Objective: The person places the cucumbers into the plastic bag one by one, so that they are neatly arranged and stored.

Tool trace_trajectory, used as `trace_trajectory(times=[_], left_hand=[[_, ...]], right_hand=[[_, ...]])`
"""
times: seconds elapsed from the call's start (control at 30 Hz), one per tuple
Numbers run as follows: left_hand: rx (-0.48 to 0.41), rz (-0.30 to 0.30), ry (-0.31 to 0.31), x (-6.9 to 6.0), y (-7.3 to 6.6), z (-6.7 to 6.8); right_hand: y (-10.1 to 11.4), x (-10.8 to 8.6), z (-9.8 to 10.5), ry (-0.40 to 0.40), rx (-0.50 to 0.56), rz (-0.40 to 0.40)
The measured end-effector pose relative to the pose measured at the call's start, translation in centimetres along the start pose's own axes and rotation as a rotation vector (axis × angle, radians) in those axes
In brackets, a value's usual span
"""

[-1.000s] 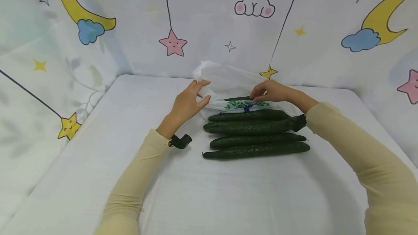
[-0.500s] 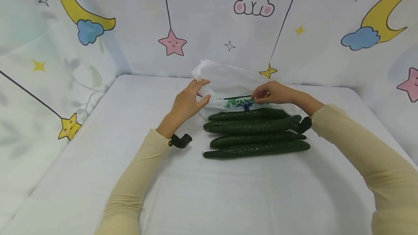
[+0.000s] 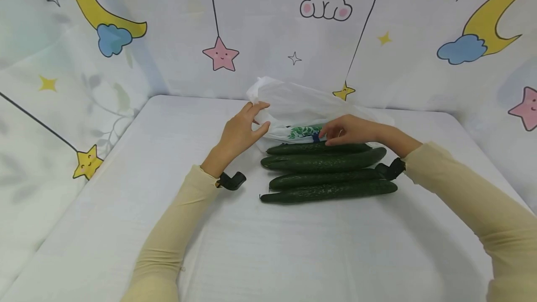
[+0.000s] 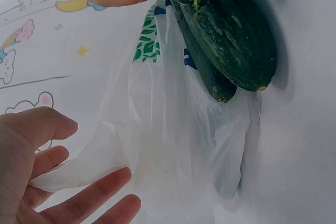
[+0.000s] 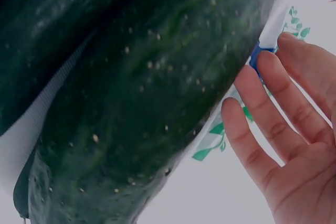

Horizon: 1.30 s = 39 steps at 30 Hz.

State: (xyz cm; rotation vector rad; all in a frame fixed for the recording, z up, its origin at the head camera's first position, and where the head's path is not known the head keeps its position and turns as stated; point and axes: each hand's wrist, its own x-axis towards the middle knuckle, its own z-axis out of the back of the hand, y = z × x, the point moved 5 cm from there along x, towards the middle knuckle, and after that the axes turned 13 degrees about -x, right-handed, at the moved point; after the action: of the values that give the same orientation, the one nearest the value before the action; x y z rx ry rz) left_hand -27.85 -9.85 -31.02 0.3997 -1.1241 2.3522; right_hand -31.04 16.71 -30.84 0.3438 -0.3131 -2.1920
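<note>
A thin white plastic bag (image 3: 289,101) with a green and blue print lies at the back of the table, partly behind the cucumbers. My left hand (image 3: 242,129) is at the bag's left end, thumb and fingers spread; the left wrist view shows a bag edge (image 4: 79,174) running between its fingers. The right hand (image 3: 350,129), fingers loosely bent, is over the rearmost cucumber (image 3: 293,148) beside the print. In the right wrist view its fingers (image 5: 273,116) lie close to a large cucumber (image 5: 131,98); whether they touch it cannot be told.
In front of the rearmost cucumber, more cucumbers (image 3: 331,192) lie side by side across the white table (image 3: 272,255). A cloth backdrop (image 3: 268,22) with printed moons and stars hangs behind the table. Dark wrist cameras sit at both wrists.
My right hand has come off the bag's upper edge and moved toward the cucumbers. The dark green strip above the print has nearly gone from view. The left hand has stayed put.
</note>
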Motion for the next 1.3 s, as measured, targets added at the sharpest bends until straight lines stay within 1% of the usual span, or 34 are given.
trace_trajectory(times=[0.27,0.5,0.63,0.77,0.9,1.2,1.3], left_hand=[[-0.001,0.006,0.006,-0.1,0.2,-0.1],[-0.002,0.022,0.015,-0.1,0.3,-0.1],[-0.002,0.017,0.016,-0.1,0.4,-0.2],[-0.004,0.014,0.015,-0.1,0.4,-0.2],[-0.001,0.010,0.013,-0.1,0.3,-0.2],[0.000,0.005,0.011,-0.1,0.3,-0.3],[-0.002,0.004,0.010,-0.1,0.2,-0.3]], right_hand=[[0.7,-0.4,-0.6,0.032,0.007,0.024],[1.0,-1.1,-1.3,0.084,0.071,-0.044],[1.0,-1.6,-1.8,0.104,0.084,-0.056],[0.9,-1.9,-2.2,0.116,0.091,-0.045],[0.9,-2.3,-2.6,0.109,0.081,-0.021],[0.8,-2.8,-3.4,0.044,0.034,0.014],[0.9,-2.8,-3.6,0.010,0.014,0.056]])
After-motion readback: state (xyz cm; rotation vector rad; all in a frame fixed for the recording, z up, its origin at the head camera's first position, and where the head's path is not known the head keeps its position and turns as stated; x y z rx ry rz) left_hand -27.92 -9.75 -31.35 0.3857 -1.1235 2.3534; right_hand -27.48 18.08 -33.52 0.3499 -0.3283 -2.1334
